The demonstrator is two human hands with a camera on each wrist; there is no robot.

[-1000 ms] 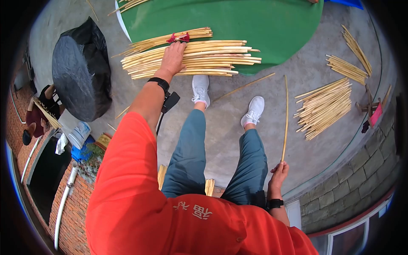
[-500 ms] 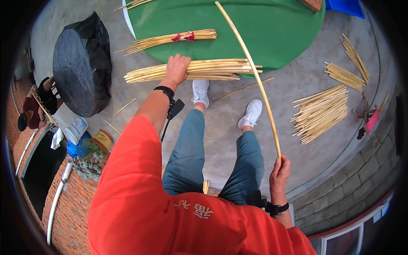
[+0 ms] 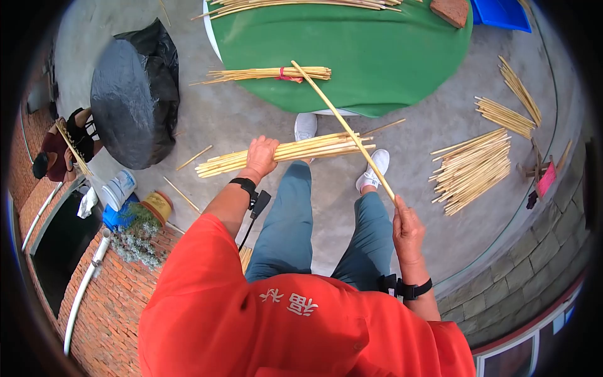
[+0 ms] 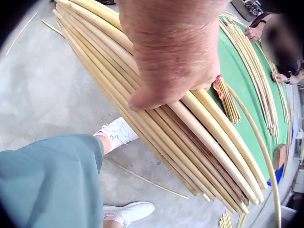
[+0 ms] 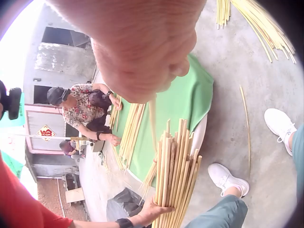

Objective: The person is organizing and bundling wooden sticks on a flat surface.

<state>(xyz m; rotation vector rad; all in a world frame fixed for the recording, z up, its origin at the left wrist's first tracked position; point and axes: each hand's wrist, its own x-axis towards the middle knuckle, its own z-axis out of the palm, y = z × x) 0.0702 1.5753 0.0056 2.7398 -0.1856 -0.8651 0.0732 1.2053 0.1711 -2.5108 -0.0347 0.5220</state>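
My left hand [image 3: 261, 155] grips a bundle of pale peeled sticks [image 3: 314, 149], held crosswise in front of my legs. In the left wrist view the thumb presses along the top of these sticks [image 4: 199, 137], whose ends sit unevenly. With its fingers curled round one end, my right hand [image 3: 407, 232] holds a single long stick [image 3: 344, 125]. This stick slants up to the left and crosses over the right end of the bundle in the head view. A smaller bundle tied with a red strip [image 3: 251, 75] lies at the near edge of the green-covered table [image 3: 352, 56].
Loose sticks [image 3: 474, 169] lie in piles on the concrete at right. More sticks [image 3: 301, 6] and a brick [image 3: 450, 11] rest on the table. A black plastic-covered heap [image 3: 135, 94] stands left. Across the table, a person in a flowered shirt [image 5: 88, 107] handles sticks.
My left hand has drawn its bundle back from the table toward me, and the bundle looks narrower. My right hand has raised its stick and swung its tip left across the bundle.
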